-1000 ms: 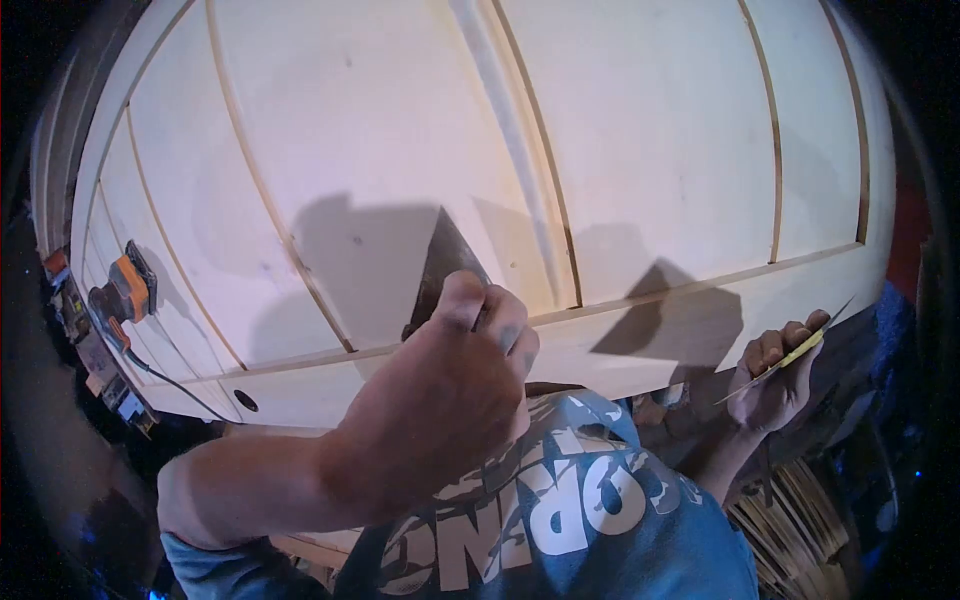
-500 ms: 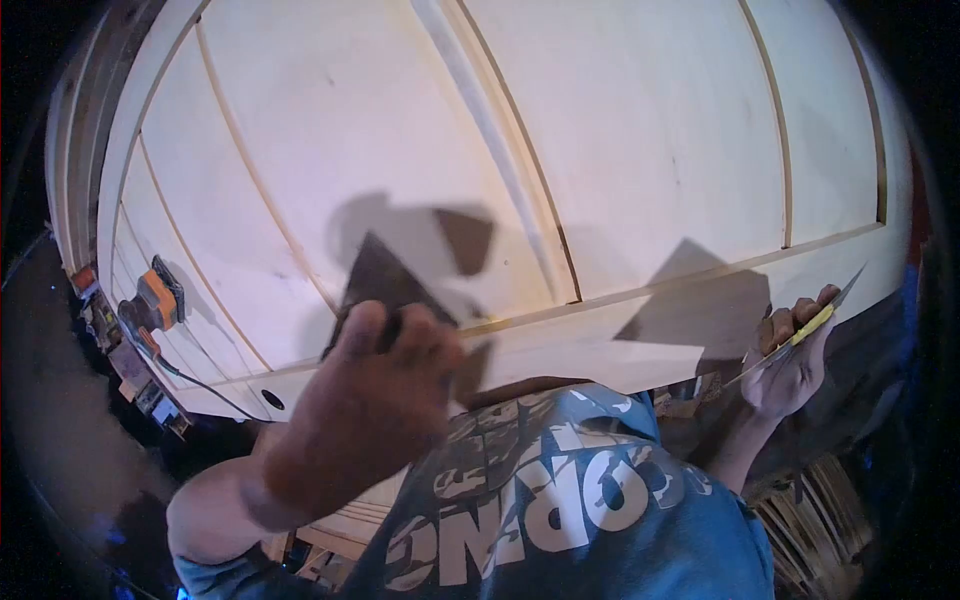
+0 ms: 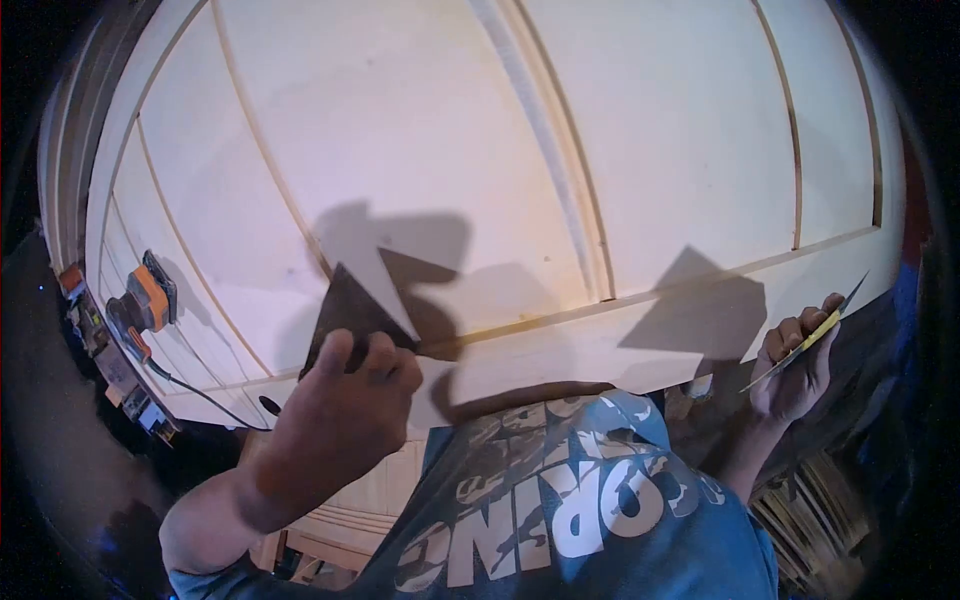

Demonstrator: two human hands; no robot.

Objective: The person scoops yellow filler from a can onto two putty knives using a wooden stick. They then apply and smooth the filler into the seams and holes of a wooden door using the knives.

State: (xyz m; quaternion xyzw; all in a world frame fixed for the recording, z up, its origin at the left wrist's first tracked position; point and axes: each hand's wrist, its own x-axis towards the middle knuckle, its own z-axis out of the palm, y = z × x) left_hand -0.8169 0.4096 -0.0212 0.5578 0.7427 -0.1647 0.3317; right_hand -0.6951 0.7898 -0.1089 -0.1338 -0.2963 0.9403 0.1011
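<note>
My left hand (image 3: 350,405) pinches a dark, flat scraper (image 3: 355,315) with a pointed corner, its fingers closed along the near edge. The scraper is over the lower left of a pale wooden panel (image 3: 420,130) and casts a sharp shadow there. At the right, my right hand (image 3: 795,365) grips a thin plate (image 3: 808,340), seen almost edge-on, with yellow filler or paste along it. That plate throws a broad four-sided shadow on the panel's near rail. Narrow strips and grooves divide the panel, and a smeared grey-white band runs beside one of them.
An orange and black sander (image 3: 148,298) rests at the panel's left end, its cord (image 3: 205,397) trailing over the near edge. Assorted small items (image 3: 120,370) lie beyond that end. Stacked wood strips (image 3: 815,520) are at the lower right, below my arm.
My left hand has drawn left and slightly down with the scraper. My right hand keeps its grip on the plate and has shifted little. The whole view has moved slightly.
</note>
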